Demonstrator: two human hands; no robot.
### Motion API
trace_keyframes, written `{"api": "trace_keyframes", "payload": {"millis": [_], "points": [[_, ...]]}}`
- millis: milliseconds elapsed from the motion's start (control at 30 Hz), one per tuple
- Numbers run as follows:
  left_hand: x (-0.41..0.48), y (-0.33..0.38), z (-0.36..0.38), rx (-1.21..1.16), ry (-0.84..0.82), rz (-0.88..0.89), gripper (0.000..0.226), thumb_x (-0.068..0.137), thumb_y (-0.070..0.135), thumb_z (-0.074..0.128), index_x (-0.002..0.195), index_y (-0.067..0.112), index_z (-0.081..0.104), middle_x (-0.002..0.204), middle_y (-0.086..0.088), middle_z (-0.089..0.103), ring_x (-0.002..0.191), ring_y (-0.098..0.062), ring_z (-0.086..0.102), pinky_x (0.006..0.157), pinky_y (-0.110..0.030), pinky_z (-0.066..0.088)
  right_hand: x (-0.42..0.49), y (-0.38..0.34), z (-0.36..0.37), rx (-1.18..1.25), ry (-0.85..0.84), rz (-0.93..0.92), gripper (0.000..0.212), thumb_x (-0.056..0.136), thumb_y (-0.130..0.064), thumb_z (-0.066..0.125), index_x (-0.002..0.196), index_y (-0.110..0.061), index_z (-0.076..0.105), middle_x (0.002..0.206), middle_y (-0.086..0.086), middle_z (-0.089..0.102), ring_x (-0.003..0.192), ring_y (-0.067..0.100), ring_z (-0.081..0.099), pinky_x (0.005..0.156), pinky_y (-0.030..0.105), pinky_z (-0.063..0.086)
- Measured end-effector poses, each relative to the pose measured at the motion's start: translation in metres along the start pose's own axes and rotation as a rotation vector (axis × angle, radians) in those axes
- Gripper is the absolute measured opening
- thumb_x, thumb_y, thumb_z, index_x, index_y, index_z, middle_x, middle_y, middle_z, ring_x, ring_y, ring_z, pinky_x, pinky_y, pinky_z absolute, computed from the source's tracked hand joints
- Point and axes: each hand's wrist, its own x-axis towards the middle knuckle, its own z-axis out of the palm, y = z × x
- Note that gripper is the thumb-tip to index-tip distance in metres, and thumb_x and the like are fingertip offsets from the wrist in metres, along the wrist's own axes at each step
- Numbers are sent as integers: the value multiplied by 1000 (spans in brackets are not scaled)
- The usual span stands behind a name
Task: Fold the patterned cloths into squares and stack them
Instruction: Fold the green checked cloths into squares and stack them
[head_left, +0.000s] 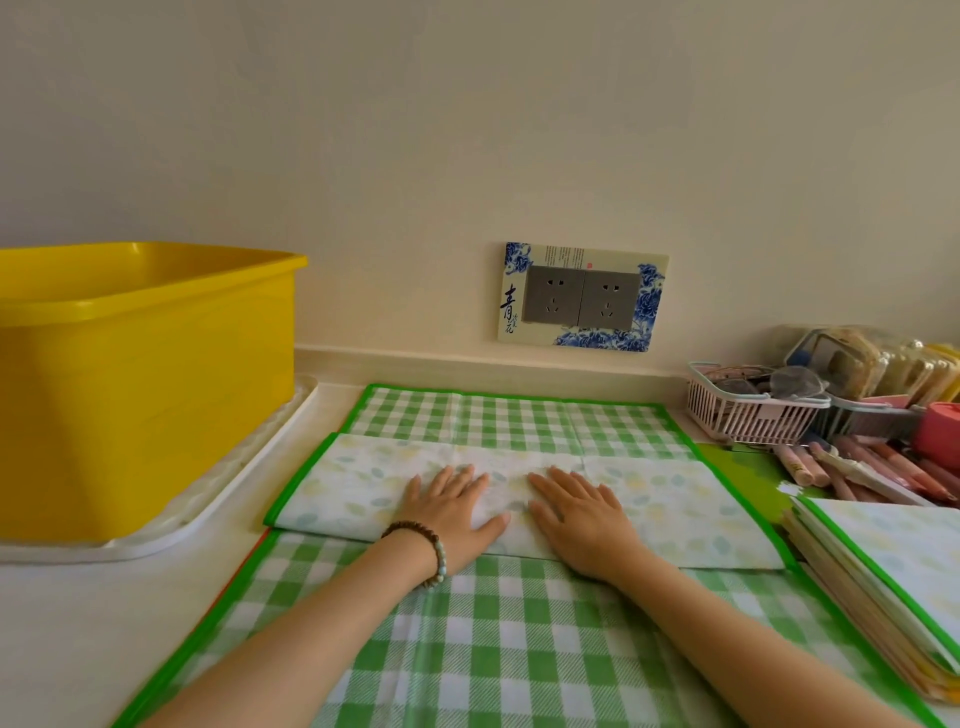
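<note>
A cloth with a pale leaf print and green edge lies folded into a long strip across a green-and-white checked cloth spread on the counter. My left hand, with a bead bracelet at the wrist, lies flat on the strip left of its middle. My right hand presses flat on it just to the right. Both hands have straight fingers and hold nothing. A stack of folded cloths sits at the right edge, its top one leaf-printed.
A yellow plastic tub stands on a white tray at the left. A pink wire basket, packets and several pink sticks crowd the back right. A wall socket is on the wall behind.
</note>
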Motion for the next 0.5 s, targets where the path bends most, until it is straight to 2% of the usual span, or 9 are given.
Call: {"api": "trace_keyframes", "payload": {"millis": [300,500], "points": [[-1,0,0,9,-29,-17,86,81,79,15,150,31,-4,157,10,-13,145,-13,-12,116,-49,-5,-34,101,-35,-86,-49,251,60,94,-61,16,149,-39,6,159,-9,1,146,12,2,119,37,2],[-1,0,1,18,-8,-13,83,82,77,12,150,31,-2,157,10,-11,145,-14,-10,117,-49,-4,-36,108,-45,-78,-80,315,59,96,-56,18,150,-32,11,159,-6,4,146,14,3,119,40,-1]]}}
